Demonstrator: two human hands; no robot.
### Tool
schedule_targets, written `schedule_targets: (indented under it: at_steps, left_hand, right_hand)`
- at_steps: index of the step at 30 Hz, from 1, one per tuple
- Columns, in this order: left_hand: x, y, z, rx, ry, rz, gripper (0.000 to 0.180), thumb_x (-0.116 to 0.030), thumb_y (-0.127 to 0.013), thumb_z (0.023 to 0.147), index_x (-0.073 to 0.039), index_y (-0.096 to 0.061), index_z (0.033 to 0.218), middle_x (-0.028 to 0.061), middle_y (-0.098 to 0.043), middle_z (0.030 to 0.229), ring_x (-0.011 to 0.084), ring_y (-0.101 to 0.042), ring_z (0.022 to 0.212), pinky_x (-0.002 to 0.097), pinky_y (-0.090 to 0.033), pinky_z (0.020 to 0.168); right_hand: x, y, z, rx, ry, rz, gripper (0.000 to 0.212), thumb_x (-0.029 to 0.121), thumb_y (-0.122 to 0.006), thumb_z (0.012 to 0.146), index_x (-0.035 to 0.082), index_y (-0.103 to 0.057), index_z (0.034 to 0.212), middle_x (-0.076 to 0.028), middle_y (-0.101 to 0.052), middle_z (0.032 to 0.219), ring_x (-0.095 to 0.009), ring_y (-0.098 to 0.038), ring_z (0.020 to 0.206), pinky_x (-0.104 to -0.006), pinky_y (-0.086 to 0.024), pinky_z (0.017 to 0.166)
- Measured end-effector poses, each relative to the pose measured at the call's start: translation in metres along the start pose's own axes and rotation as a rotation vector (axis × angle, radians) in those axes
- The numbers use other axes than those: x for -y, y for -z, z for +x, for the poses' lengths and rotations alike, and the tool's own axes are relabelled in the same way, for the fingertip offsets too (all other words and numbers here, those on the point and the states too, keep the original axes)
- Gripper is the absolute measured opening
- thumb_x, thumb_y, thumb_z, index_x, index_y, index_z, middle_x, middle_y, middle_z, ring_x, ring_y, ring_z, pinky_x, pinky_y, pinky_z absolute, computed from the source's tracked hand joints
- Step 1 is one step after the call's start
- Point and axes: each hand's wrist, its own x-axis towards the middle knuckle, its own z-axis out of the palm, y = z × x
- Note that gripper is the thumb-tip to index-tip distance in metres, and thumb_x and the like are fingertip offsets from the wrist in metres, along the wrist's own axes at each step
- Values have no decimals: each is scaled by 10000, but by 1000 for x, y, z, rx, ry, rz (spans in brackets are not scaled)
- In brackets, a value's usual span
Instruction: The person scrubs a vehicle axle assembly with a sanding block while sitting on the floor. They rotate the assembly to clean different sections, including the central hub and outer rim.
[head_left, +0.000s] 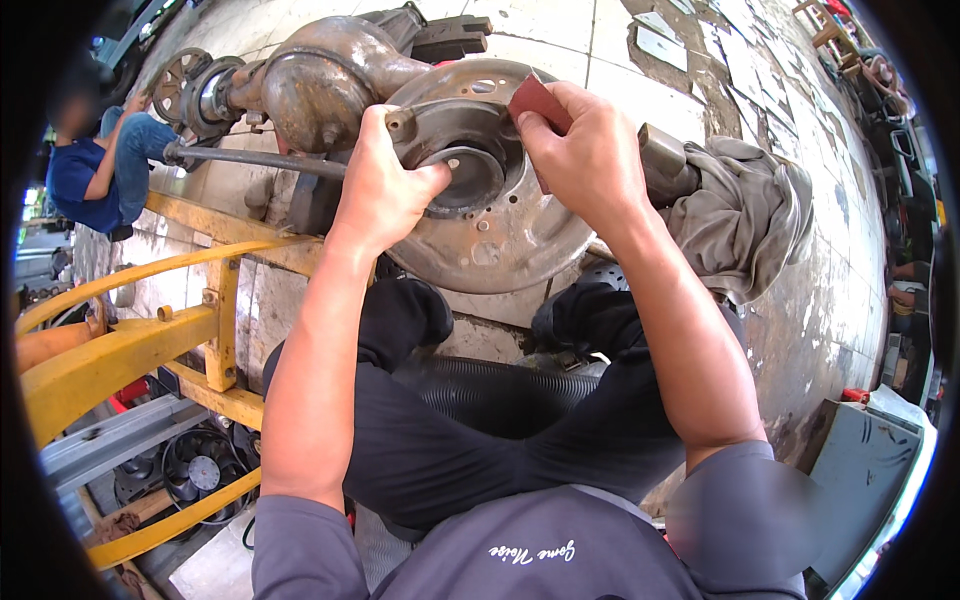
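Observation:
A round, worn metal brake backing plate stands in front of my knees at the end of a rusty axle housing. At its middle is a dark round hub opening with a raised ring. My left hand grips the plate's left side, its thumb lying on the ring and its other fingers partly hidden behind. Between the thumb and fingers of my right hand is a folded piece of red-brown sandpaper, held at the plate's upper right. Whether the sandpaper touches the metal I cannot tell.
A yellow metal frame stands close on the left, with a black fan below it. A grey-brown cloth lies to the right of the plate. Another person sits at the far left. A grey metal box is at lower right.

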Motion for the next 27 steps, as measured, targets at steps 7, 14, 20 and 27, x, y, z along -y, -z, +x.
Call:
schedule_targets:
  at_steps: [7,14,20,27]
  left_hand:
    - [-6,-1,-2,-6,15,71,550,-16,-730,799,-1,-457,1277,111,-642,1158,169,-600,1076,341,-492,987]
    - [-1,0,-1,-1,13,58,549,-14,-730,799,1,-454,1273,118,-641,1155,168,-597,1083,338,-491,987]
    - [-5,-2,-1,-1,17,52,539,-13,-731,801,-2,-458,1266,116,-642,1159,169,-597,1083,340,-493,983]
    - [-8,1,-1,15,22,42,540,-12,-736,803,-4,-458,1267,112,-637,1164,168,-593,1088,341,-491,986]
  right_hand:
    - [2,-1,-2,-37,15,88,245,181,-683,914,-11,-740,1054,-85,-711,728,-123,-636,603,-304,-514,599]
    - [2,2,0,-30,20,127,234,180,-686,909,6,-750,1052,-80,-708,720,-111,-637,622,-302,-513,602]
    - [-2,-3,-3,39,-56,40,246,166,-675,889,14,-752,1067,-108,-716,784,-191,-661,689,-341,-523,661]
    - [3,-5,-4,25,-101,86,261,180,-655,857,44,-763,1051,-203,-753,941,-364,-735,901,-420,-566,845]
